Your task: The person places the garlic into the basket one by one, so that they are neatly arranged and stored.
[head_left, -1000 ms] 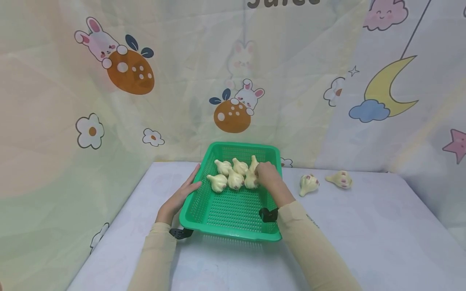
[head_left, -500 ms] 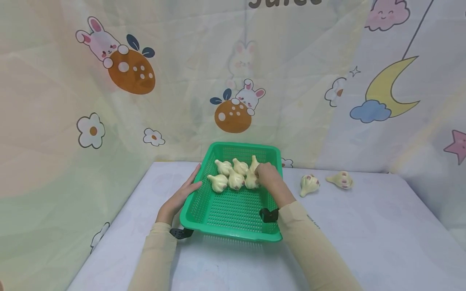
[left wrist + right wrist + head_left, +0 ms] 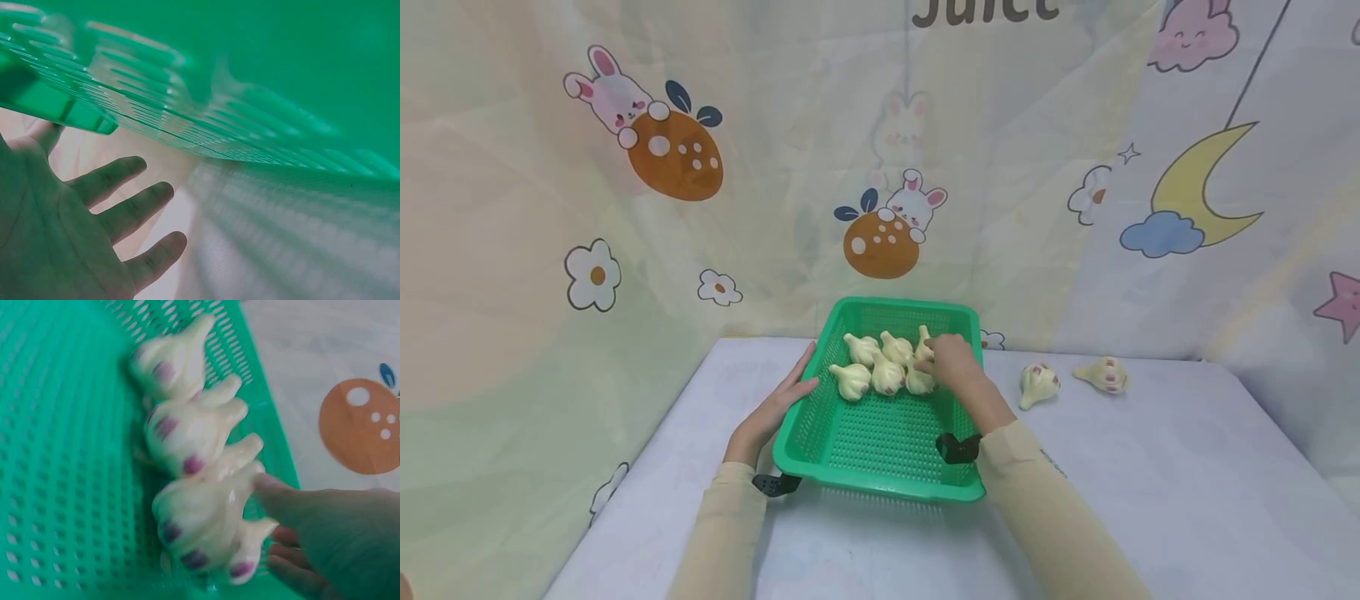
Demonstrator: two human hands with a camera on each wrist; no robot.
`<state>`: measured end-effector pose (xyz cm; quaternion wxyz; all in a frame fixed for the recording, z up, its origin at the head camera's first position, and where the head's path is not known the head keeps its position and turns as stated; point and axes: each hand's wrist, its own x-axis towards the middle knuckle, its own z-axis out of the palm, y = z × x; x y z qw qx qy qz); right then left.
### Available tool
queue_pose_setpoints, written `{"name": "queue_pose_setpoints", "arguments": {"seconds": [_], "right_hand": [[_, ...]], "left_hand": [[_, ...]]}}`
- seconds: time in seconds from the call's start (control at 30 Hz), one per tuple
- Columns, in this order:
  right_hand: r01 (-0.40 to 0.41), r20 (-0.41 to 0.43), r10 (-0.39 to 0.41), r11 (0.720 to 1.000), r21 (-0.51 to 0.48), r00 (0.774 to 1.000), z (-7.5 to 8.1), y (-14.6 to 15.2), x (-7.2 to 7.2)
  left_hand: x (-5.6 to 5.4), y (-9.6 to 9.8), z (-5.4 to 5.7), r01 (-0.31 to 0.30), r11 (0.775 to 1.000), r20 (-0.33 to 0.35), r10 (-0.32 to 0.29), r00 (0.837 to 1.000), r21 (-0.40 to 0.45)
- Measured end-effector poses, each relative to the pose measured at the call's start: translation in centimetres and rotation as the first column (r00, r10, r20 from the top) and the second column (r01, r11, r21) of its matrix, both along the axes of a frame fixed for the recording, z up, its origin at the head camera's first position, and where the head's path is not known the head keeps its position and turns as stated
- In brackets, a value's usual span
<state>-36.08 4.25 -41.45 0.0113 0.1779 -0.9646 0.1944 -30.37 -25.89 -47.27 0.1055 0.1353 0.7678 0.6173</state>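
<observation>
A green perforated plastic basket (image 3: pixel 880 492) holds several cream garlic bulbs (image 3: pixel 888 379) with purplish patches, lying in two rows toward its far end. My left hand (image 3: pixel 767 421) lies along the basket's left side, thumb at the rim. In the left wrist view its fingers (image 3: pixel 134 215) are spread and nearly straight beside the slotted wall. My right hand (image 3: pixel 957 364) is over the basket's far right, at the rightmost garlic bulb (image 3: pixel 920 381). Up close in the right wrist view, its thumb meets the stem tip of a garlic bulb (image 3: pixel 200 512), fingers loosely bent beside it.
Two more garlic bulbs lie on the white-covered table right of the basket, one nearer (image 3: pixel 1038 385) and one farther right (image 3: pixel 1105 375). A cartoon-printed cloth (image 3: pixel 775 208) hangs behind the table.
My right hand's fingers have loosened and lifted slightly from the rightmost garlic bulb. The left hand and the basket keep their places; the head view has tilted slightly upward.
</observation>
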Motion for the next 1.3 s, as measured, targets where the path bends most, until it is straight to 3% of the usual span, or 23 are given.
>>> {"name": "queue_pose_setpoints", "arguments": {"seconds": [0.1,0.23,0.5,0.63,0.87,1.3], "right_hand": [[0.020,-0.002,-0.020,0.990,-0.142,1.000,0.2,0.4,0.1],[0.018,-0.063,-0.037,0.961,-0.274,0.997,0.8,1.0,0.5],[0.024,-0.116,-0.070,0.933,-0.360,0.991,3.0,3.7,2.3],[0.019,-0.179,-0.085,0.941,-0.339,0.980,3.2,6.1,3.2],[0.011,-0.251,-0.076,0.968,-0.252,0.965,1.5,9.5,4.4],[0.086,-0.259,-0.142,0.973,-0.214,0.955,-3.9,13.2,4.0]], "left_hand": [[-0.1,0.1,0.0,0.007,1.000,-0.004,-0.007,1.000,0.000],[-0.1,0.1,0.0,-0.001,1.000,-0.005,0.001,1.000,-0.013],[0.3,0.3,0.2,-0.023,0.999,-0.003,0.023,1.000,-0.024],[0.2,0.3,0.2,-0.019,0.999,-0.002,0.019,1.000,-0.027],[0.2,0.0,0.0,-0.025,0.999,0.003,0.025,1.000,-0.035],[0.2,-0.2,-0.1,-0.023,0.999,0.004,0.023,1.000,-0.044]]}}
